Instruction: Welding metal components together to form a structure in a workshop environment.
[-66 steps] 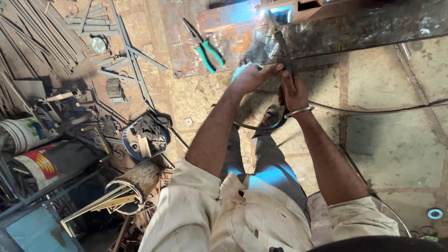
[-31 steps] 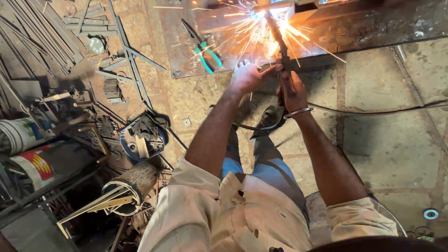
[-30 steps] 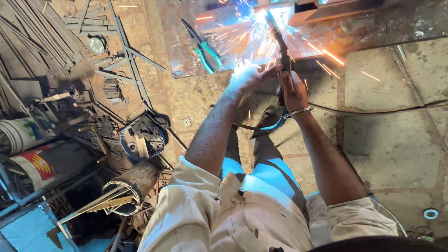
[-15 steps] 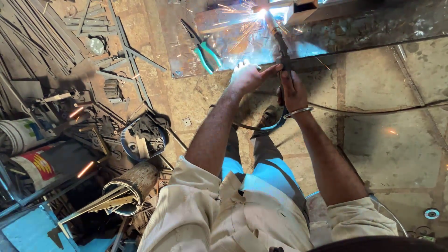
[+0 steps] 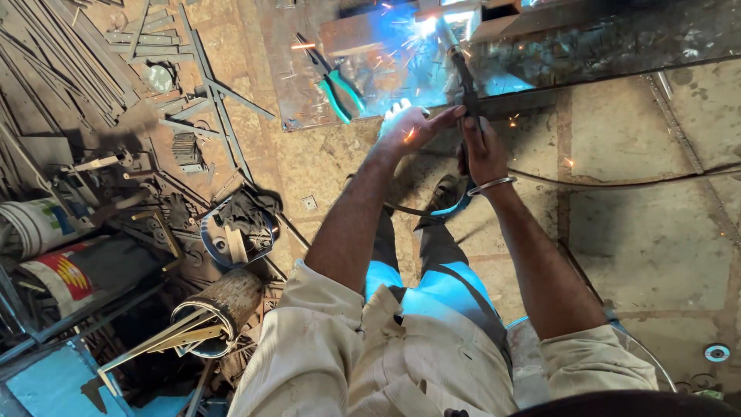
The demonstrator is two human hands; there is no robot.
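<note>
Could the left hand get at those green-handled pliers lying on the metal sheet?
Probably yes. The left hand rests beside the welding holder, and the pliers lie just to its left on the metal sheet, with nothing between them. Sparks and glare from the weld are close by.

Weld point [image 5: 426, 25] lost in glare (top edge crops workpiece [image 5: 494, 14]), electrode tip hidden

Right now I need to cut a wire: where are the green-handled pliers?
In the head view, the green-handled pliers lie upper centre on the metal sheet, just left of the welding arc and above the left hand.
</note>
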